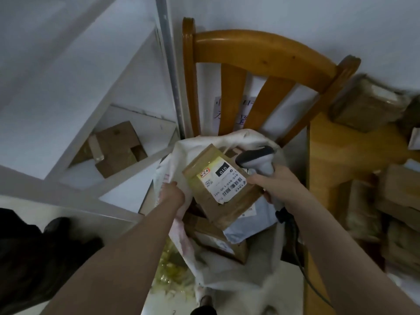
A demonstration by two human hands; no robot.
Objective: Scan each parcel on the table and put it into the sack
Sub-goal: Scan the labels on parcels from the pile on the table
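Parcel (218, 185) right over the mouth of the sack (204, 142), that was my view through the head camera. It was a brown taped packet, tilted, with its white barcode label facing up at me. The left hand (171, 194) was clenched on the sack's left rim, bunching the white cloth. The right hand (275, 185) was wrapped round the handle of the grey scanner (256, 160). I could see its thumb laid on the parcel's right edge with fingers curled below it, so that hand seemed to carry both. The scanner's head sat just past the parcel's far right corner, and its dark cable (295, 242) ran down beside the right forearm.

Inside the sack, under the held parcel, lay a pale grey mailer bag (250, 223). Nearer to me was a brown box (218, 243) with its own label. The sack stood against a wooden chair (261, 48), whose slatted back rose on the far side.

To the right was the wooden tabletop (336, 155). It had one taped brown package (368, 103) at its far end and a blurred heap of more packages (400, 212) along the right edge. Away to the left, a white shelf (127, 92) held an opened cardboard carton (116, 148).
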